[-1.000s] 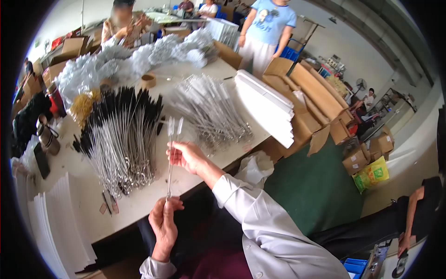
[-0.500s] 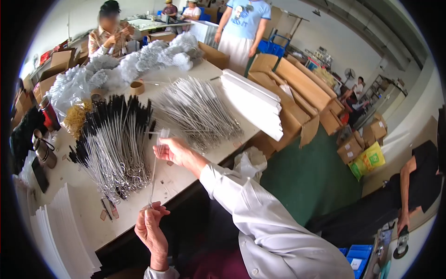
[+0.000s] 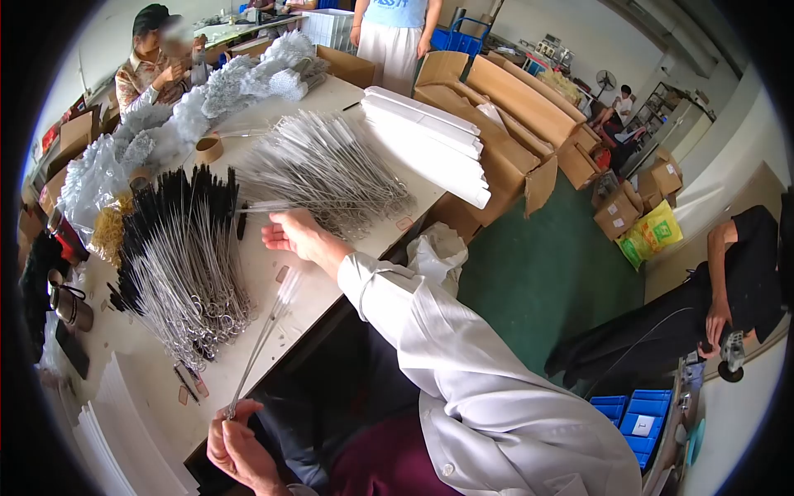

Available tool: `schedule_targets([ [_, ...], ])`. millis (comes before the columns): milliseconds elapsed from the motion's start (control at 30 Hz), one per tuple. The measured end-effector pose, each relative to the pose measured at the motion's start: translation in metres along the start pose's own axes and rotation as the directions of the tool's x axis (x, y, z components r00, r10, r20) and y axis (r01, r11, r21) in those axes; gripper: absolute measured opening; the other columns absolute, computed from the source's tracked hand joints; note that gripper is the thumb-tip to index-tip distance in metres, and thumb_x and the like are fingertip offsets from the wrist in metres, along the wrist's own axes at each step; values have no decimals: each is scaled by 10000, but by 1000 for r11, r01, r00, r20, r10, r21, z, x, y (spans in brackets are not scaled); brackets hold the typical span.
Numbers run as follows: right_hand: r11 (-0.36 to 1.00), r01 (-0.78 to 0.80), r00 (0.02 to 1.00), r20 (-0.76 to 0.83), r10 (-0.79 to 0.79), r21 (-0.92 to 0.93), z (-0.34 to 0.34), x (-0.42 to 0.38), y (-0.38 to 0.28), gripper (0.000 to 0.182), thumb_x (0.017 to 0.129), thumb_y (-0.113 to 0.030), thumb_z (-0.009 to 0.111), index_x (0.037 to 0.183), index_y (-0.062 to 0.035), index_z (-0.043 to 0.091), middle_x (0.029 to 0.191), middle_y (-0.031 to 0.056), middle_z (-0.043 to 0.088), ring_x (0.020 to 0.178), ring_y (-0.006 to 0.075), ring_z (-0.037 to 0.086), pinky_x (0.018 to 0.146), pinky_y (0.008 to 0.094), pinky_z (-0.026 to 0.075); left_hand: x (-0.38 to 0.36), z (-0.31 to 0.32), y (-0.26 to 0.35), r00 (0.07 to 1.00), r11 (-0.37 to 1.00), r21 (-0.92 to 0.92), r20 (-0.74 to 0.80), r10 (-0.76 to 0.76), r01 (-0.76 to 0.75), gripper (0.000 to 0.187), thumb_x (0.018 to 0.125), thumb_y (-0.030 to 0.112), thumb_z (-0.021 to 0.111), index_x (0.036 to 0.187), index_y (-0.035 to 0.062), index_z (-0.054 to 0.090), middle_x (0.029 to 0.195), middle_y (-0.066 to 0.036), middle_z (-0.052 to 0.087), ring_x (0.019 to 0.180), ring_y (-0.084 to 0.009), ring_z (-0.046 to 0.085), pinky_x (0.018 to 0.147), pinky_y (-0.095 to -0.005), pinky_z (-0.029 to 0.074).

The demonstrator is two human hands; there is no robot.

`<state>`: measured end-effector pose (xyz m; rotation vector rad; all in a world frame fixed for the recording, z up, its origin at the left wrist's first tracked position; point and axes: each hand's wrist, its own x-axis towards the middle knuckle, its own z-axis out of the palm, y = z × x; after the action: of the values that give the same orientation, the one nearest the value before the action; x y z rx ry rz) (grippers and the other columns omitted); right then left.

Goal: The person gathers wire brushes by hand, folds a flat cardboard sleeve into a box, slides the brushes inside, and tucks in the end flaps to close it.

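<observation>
My left hand [image 3: 244, 446] is closed around the wire ends of a few thin white-bristled tube brushes [image 3: 269, 331], which point up and to the right, their tips blurred. My right hand [image 3: 298, 233] is over the table, apart from those brushes, with its fingers partly stretched and nothing plainly gripped. Just above its thumb lies a single white brush [image 3: 266, 205]. Beyond it is a pile of white-bristled brushes [image 3: 318, 169] with looped wire ends. Left of my right hand is a pile of black-bristled brushes [image 3: 190, 256], their loops toward me.
Clear plastic bags [image 3: 198, 103] and a tape roll [image 3: 209, 149] lie at the back. White sheets [image 3: 426, 140] rest at the right edge beside cardboard boxes [image 3: 496, 149]. A steel flask [image 3: 70, 306] stands left. One person sits across, another stands behind, and one holds a tool at right.
My left hand has moved down and left with the brushes. My right hand, earlier at their bristled ends, is now apart from them, nearer the white pile. The camera view has shifted.
</observation>
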<state>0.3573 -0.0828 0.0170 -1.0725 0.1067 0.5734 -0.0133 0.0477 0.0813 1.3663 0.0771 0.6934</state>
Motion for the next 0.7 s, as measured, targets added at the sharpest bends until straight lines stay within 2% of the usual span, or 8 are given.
schedule_targets([
  [100, 955, 115, 991, -39, -130, -272, 10, -22, 2, 296, 1002, -283, 641, 984, 12, 646, 878, 138, 709, 724, 262, 703, 681, 393, 618, 6, -6, 16, 999, 999, -7, -19, -39, 39, 356, 1061, 160, 472, 742, 3, 487, 791, -200, 673, 746, -278, 655, 775, -404, 557],
  [167, 436, 365, 918, 238, -318, -823, 9, -37, -1, 422, 989, -416, 640, 824, -30, 687, 810, 114, 717, 710, 250, 702, 696, 408, 587, 8, -9, 25, 996, 995, 97, -85, -29, 37, 337, 1051, 148, 467, 746, 5, 486, 694, -194, 628, 650, -269, 621, 696, -397, 555],
  [200, 364, 483, 849, 326, -415, -796, 13, -52, 3, 575, 970, -578, 611, 743, -57, 703, 761, 89, 715, 692, 227, 685, 698, 418, 554, 11, -12, 29, 998, 998, 53, -48, -32, 35, 330, 1047, 143, 467, 744, 11, 472, 679, -191, 615, 626, -266, 602, 671, -398, 549],
  [300, 366, 707, 700, 670, -247, -604, 24, -94, 10, 681, 941, -712, 591, 864, -59, 767, 828, 109, 752, 789, 220, 717, 736, 390, 556, 20, -27, 37, 998, 998, -47, 47, -33, 35, 315, 1034, 124, 472, 735, 41, 419, 646, -176, 578, 547, -253, 539, 613, -408, 533],
  [367, 586, 676, 629, 764, -143, -447, 41, -158, 5, 720, 922, -736, 601, 979, -41, 781, 859, 98, 751, 811, 196, 703, 757, 364, 558, 25, -27, 45, 990, 982, -121, 30, -139, 142, 318, 1027, 112, 486, 730, 59, 384, 611, -161, 541, 515, -247, 516, 605, -407, 528],
  [467, 668, 528, 584, 795, 162, -524, 53, -208, 7, 552, 973, -555, 679, 1115, -24, 729, 923, 40, 736, 832, 131, 654, 733, 319, 533, 32, -21, 50, 978, 970, -125, 29, -207, 209, 274, 1020, 110, 509, 758, 62, 446, 575, -125, 522, 469, -225, 502, 548, -395, 522],
  [567, 861, 334, 512, 841, 175, -383, 52, -234, 30, 484, 990, -455, 701, 1125, 10, 716, 844, 43, 715, 778, 131, 658, 704, 303, 533, 37, -12, 56, 965, 957, -123, 61, -257, 262, 234, 1021, 107, 521, 794, 58, 495, 566, -106, 525, 441, -212, 497, 515, -388, 520],
  [700, 879, 151, 552, 776, 303, -451, 45, -255, 25, 401, 1014, -354, 683, 1131, 29, 705, 796, 56, 701, 671, 113, 632, 634, 276, 517, 54, -30, 52, 909, 942, -24, 272, -317, 336, 169, 1036, 107, 543, 885, 32, 561, 600, -88, 537, 438, -203, 507, 507, -373, 527],
])
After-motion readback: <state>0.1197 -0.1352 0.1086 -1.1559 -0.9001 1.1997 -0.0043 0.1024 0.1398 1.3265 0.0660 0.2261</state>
